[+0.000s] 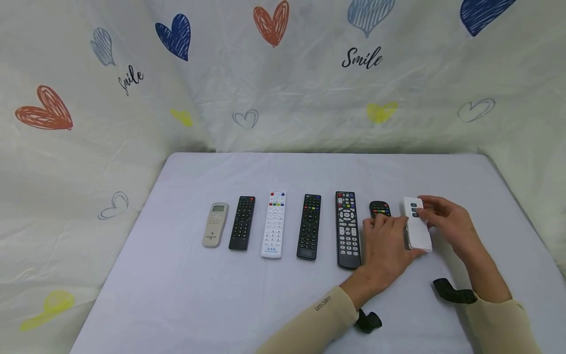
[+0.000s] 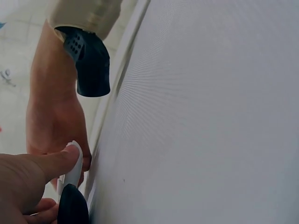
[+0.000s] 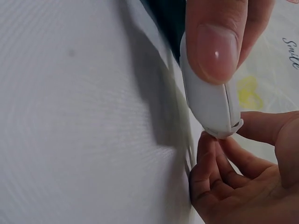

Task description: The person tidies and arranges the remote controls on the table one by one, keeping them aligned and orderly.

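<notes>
Both hands hold a white remote control at the right end of a row of remotes. The left hand grips its near end, the thumb at the bottom edge. With thumb and fingers, the right hand pinches the upper right side by the dark buttons. In the right wrist view, the left thumb presses the white remote's casing, where a seam and small lip show. The left wrist view shows the same remote on edge. Behind the left hand, a small black remote is partly hidden.
Left of the hands lie a large black remote, a slim black remote, a white remote, another black remote and a beige remote. They rest on a white table before a heart-patterned cloth.
</notes>
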The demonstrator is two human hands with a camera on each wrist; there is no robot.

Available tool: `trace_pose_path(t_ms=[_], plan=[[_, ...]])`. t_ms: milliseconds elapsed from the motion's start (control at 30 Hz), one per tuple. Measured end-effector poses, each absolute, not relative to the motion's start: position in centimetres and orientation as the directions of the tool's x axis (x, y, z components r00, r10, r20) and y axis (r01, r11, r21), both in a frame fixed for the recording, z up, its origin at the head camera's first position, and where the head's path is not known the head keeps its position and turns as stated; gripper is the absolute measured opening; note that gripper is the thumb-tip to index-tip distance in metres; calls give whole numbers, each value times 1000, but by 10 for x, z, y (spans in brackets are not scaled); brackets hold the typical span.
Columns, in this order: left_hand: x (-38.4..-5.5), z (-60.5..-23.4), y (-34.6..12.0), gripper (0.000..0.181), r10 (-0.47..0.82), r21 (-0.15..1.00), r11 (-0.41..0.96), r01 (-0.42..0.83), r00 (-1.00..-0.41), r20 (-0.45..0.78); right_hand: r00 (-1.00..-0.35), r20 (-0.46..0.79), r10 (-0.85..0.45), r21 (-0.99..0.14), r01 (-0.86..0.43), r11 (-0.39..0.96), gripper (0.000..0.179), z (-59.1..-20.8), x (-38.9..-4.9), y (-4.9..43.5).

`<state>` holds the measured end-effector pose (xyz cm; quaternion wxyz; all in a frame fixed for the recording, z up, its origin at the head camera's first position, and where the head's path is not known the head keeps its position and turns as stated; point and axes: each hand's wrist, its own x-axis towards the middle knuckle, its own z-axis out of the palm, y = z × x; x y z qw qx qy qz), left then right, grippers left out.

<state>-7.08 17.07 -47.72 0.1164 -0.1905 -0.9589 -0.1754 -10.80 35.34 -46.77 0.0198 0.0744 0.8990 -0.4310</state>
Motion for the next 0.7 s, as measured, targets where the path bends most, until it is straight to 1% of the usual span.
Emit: trace_pose_path(t_ms=[200,367,567,700], plan=[[-71,-478,174,76,338,267,874,406,-903,266,-994,-71,88,-774,111,624,54,-469,-108,354],[-72,-480,175,80,341,254,879,404,-904,259,-994,-71,79,-766,105,635,52,-470,-108,353],[-73,-480,176,79,348,252,882,399,-910,223,-995,-67,75,-749,100,654,51,-472,-109,353],[-74,-477,177,78,360,231,888,398,-913,191,-994,-69,81,-743,106,661,50,-473,-110,352]])
